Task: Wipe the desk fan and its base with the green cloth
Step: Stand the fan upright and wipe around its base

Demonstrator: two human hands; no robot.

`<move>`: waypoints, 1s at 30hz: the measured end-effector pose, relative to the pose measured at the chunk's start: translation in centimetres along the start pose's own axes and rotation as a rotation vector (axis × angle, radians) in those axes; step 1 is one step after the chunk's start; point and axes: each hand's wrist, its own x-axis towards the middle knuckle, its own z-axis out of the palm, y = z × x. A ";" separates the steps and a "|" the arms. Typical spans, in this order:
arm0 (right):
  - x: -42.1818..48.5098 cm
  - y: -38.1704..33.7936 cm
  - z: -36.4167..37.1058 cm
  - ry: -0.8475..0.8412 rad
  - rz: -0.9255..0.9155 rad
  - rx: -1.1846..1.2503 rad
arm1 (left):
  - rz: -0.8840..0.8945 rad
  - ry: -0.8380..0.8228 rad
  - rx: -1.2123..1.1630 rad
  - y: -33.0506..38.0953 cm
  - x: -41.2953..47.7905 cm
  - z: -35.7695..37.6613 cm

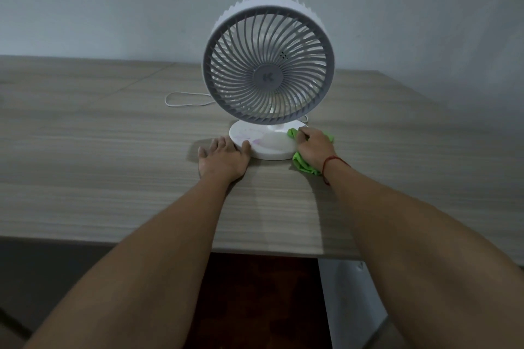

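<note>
A white desk fan (268,65) with a round grey spiral grille stands upright on a wooden desk (113,164). Its round white base (261,140) carries faint pinkish smudges on the left part. My right hand (314,147) presses the green cloth (304,164) onto the right side of the base; cloth shows above and below the hand. My left hand (224,160) lies flat on the desk, fingers spread, its thumb touching the base's left rim.
A white cable (184,99) loops on the desk to the left behind the fan. A plain wall rises close behind the desk. The desk's front edge (198,246) runs across below my forearms, with dark floor beneath.
</note>
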 end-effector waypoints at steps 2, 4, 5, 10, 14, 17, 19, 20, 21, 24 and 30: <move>0.9 -0.7 0.8 -0.004 -0.016 -0.063 | 0.002 0.003 0.004 0.0 0.1 0.1; 1.3 -1.5 1.5 -0.033 -0.042 -0.096 | 0.004 0.008 0.002 0.0 0.0 0.2; 1.3 -1.8 1.9 -0.047 -0.058 -0.106 | 0.004 0.008 0.001 0.0 0.0 0.2; -0.9 -1.9 2.6 -0.062 -0.218 -0.088 | 0.001 0.002 -0.005 0.2 -0.3 -0.1; -2.0 -1.3 1.6 -0.066 -0.243 -0.046 | 0.000 -0.003 -0.006 0.1 -0.4 -0.2; -1.5 -0.2 1.2 0.051 -0.052 -0.021 | -0.006 -0.008 -0.011 0.1 -0.3 -0.2; -0.9 -0.1 1.4 0.115 0.057 -0.013 | -0.012 -0.014 -0.016 0.1 -0.3 -0.1; -0.7 -0.4 1.7 0.124 0.082 -0.022 | -0.013 -0.013 -0.017 0.1 -0.3 -0.1; -0.5 -0.9 2.0 0.122 0.094 -0.043 | -0.015 -0.014 -0.018 0.2 -0.3 -0.2; -0.3 -2.1 3.3 0.079 0.095 -0.155 | -0.026 -0.045 -0.037 0.4 -0.5 -0.4; -1.0 -3.8 2.4 -0.078 0.066 0.060 | -0.053 -0.060 -0.105 0.4 -0.5 -0.6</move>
